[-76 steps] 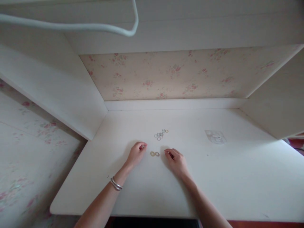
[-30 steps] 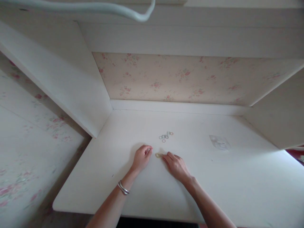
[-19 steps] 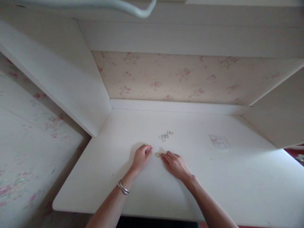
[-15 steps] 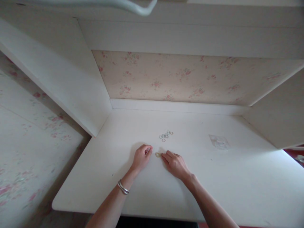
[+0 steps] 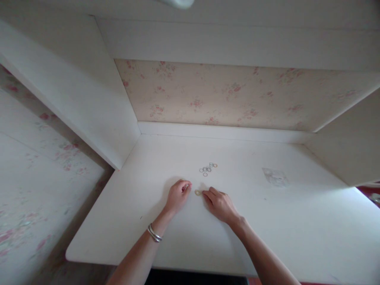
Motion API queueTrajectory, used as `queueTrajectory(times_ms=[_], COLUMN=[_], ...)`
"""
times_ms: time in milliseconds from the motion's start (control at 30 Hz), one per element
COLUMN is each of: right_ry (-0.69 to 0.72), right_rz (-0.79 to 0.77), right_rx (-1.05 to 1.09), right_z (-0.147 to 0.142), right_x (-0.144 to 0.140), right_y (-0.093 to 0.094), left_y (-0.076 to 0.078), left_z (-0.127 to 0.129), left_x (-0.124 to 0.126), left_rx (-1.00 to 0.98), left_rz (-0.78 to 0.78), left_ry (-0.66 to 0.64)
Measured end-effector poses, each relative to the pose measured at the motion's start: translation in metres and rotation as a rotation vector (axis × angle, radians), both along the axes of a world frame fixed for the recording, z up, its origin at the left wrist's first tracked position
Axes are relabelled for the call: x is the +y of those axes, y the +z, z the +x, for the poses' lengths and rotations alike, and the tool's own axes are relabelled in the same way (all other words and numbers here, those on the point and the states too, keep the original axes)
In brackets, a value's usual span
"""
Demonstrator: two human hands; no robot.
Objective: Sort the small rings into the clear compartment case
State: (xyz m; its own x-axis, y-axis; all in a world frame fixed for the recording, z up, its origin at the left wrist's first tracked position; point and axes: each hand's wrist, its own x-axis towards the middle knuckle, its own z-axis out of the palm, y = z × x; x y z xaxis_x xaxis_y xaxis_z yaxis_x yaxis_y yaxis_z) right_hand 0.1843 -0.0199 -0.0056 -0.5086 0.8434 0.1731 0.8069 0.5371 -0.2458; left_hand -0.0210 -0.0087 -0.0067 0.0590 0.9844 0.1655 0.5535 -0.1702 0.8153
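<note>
My left hand [image 5: 178,194] rests on the white desk with thumb and fingertips pinched together; whatever may be between them is too small to make out. Just right of it, my right hand [image 5: 218,201] has its thumb and index fingertip closed at the edge of a small yellowish ring [image 5: 197,192], which lies on the desk. Part of this ring is hidden by the fingertips. Beyond both hands lies a loose cluster of several thin small rings [image 5: 207,169], some overlapping and some greenish or brownish.
On the right of the white desk [image 5: 237,245] lies a clear plastic bag [image 5: 275,177]. Tiny dark specks dot the surface. White panels [image 5: 83,79] stand at the left and right, and a low ledge [image 5: 222,130] runs along the back below floral wallpaper.
The view has tipped slightly downward. Both hands and the rings keep almost the same places; no clear movement of the fingers shows.
</note>
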Motion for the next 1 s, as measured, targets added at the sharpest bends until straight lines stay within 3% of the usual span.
queueTrajectory(times_ms=[533, 767, 1000], right_ry=[-0.008, -0.251, -0.351], right_rz=[-0.036, -0.072, -0.071], right_rx=[0.126, 0.241, 0.031], right_z=[0.003, 0.014, 0.025], right_x=[-0.003, 0.013, 0.046], right_y=[0.002, -0.005, -0.005], left_y=[0.001, -0.002, -0.005], left_z=[0.000, 0.001, -0.001], left_x=[0.000, 0.000, 0.002], left_rx=[-0.020, -0.038, -0.033], left_rz=[-0.016, -0.011, -0.021], left_ry=[-0.003, -0.010, -0.003])
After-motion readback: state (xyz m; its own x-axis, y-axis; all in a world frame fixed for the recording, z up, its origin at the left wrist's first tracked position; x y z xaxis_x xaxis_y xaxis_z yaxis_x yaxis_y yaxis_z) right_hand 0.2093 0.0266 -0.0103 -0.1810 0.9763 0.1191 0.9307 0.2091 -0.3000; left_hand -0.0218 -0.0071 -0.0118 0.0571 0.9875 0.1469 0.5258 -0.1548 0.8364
